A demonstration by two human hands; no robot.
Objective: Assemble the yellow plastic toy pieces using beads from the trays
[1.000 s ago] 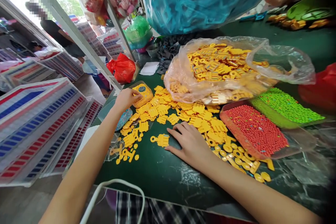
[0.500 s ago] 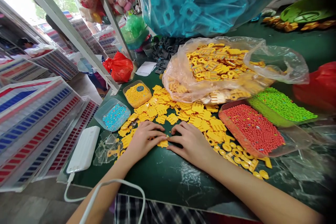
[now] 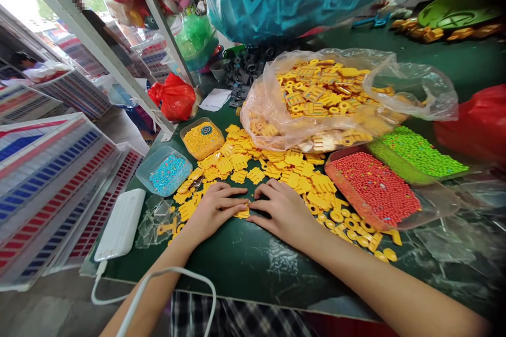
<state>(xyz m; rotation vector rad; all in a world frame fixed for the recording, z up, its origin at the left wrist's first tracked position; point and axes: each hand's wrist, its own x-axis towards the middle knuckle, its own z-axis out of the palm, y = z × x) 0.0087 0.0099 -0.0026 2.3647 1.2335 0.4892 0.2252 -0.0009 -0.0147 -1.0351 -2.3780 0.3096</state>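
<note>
Between my two hands, low over the green table, is a small flat yellow plastic piece (image 3: 242, 211). My left hand (image 3: 213, 209) pinches its left side with thumb and fingers. My right hand (image 3: 280, 214) has its fingers curled at the piece's right edge, thumb below and fingertips above; part of the piece is hidden. Just beyond both hands spreads a pile of flat yellow plastic pieces (image 3: 294, 168). Yellow rings and round caps (image 3: 351, 224) lie beside my right forearm.
Trays of blue beads (image 3: 168, 172), yellow beads (image 3: 202, 139), red beads (image 3: 373, 187) and green beads (image 3: 422, 150) flank the pile. Behind it sits a clear bag of yellow parts (image 3: 320, 89). A white power bank (image 3: 120, 224) lies left, its cable (image 3: 177, 269) crossing my left forearm.
The view has shifted slightly, so the table things appear a little farther left. Both hands stay together around the yellow piece, with the left fingers slightly straighter.
</note>
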